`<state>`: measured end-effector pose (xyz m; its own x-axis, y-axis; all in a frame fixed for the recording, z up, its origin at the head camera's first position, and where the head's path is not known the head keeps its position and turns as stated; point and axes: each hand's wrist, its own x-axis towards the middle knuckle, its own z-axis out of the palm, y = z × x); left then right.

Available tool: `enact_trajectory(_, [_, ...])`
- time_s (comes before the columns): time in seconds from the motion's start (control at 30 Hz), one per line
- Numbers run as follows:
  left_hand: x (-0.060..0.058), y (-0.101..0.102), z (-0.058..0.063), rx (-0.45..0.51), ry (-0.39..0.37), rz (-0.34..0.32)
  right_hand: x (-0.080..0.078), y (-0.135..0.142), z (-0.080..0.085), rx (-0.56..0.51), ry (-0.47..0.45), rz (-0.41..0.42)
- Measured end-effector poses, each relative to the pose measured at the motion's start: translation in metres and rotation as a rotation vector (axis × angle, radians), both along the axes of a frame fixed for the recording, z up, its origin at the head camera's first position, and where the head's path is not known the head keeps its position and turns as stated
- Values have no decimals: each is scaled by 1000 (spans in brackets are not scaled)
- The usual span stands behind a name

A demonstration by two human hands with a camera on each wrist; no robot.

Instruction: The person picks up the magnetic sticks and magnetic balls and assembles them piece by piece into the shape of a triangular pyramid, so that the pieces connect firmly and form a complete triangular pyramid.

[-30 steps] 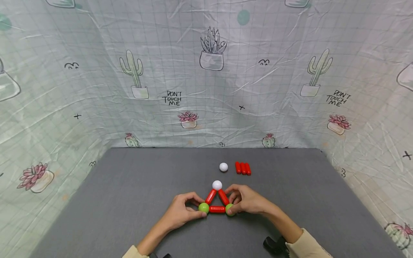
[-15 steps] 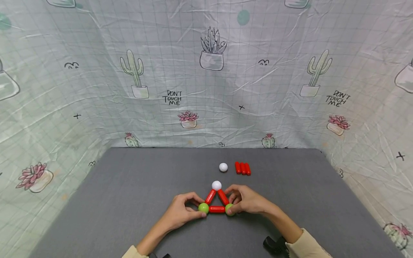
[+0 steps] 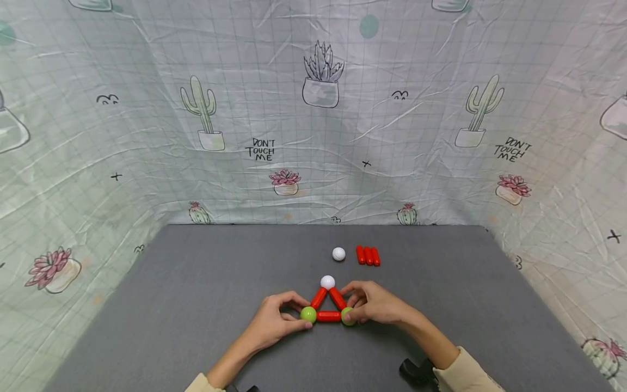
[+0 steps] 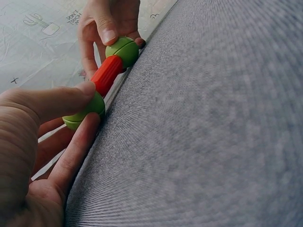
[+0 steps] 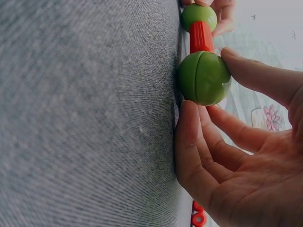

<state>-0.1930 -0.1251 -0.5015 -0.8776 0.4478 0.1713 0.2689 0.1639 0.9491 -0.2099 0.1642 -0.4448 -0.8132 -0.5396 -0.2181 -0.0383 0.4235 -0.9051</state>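
Observation:
A triangle of three red rods and three balls lies on the grey table. Its far corner is a white ball [image 3: 327, 282]; the near corners are a left green ball [image 3: 308, 314] and a right green ball [image 3: 348, 316]. One red rod [image 3: 329, 316] runs between the green balls. My left hand [image 3: 280, 320] pinches the left green ball between thumb and fingers. From the other side my right hand [image 3: 376, 302] pinches the right green ball, partly covering it in the head view. Both wrist views show a seam around the green balls.
Beyond the triangle sits a loose white ball [image 3: 338, 253]. To its right, three red rods [image 3: 368, 256] lie side by side. A patterned curtain [image 3: 367, 120] hangs behind the grey table [image 3: 220, 267]. A black object [image 3: 417, 372] shows by the right sleeve.
The triangle has shifted very slightly to the left, and its near side has moved a touch away from me. Both hands keep their hold on the green balls.

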Motion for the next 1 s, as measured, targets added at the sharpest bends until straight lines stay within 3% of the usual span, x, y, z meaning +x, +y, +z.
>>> enact_trajectory(1.0, [1, 0, -3, 10, 12, -4, 2, 2, -1, -4, 11, 19])
